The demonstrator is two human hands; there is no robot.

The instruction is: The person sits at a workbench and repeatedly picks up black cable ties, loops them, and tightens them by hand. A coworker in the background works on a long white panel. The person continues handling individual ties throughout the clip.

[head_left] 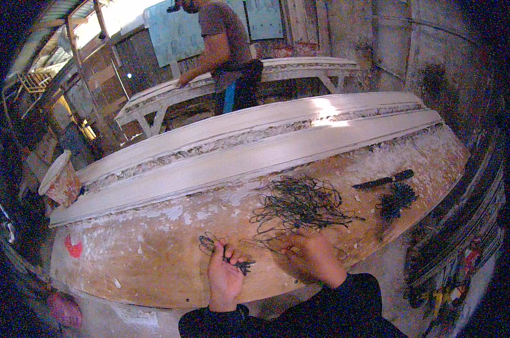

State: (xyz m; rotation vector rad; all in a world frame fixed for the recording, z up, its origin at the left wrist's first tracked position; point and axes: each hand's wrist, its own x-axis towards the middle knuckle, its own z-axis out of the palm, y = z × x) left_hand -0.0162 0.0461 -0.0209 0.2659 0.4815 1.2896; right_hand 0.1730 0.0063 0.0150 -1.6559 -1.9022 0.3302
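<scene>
My left hand [226,276] is closed around a small looped bundle of dark cord [207,243]. Loops stick out above the thumb, and short ends show below the fingers. To its right, my right hand [317,256] is slightly blurred, its fingers curled at thin strands of the same cord. A loose, tangled heap of dark cord [300,203] lies just beyond the right hand on the wooden board. Farther right rest a black-handled knife [383,179] and a smaller pile of short dark cord pieces [397,201].
The curved wooden board [153,259] has white splotches. Behind it run long pale moulded strips [238,147]. A stained bucket [61,181] stands at left, near a red scrap [73,246]. Across the way, a person [224,45] leans over another long bench [300,70].
</scene>
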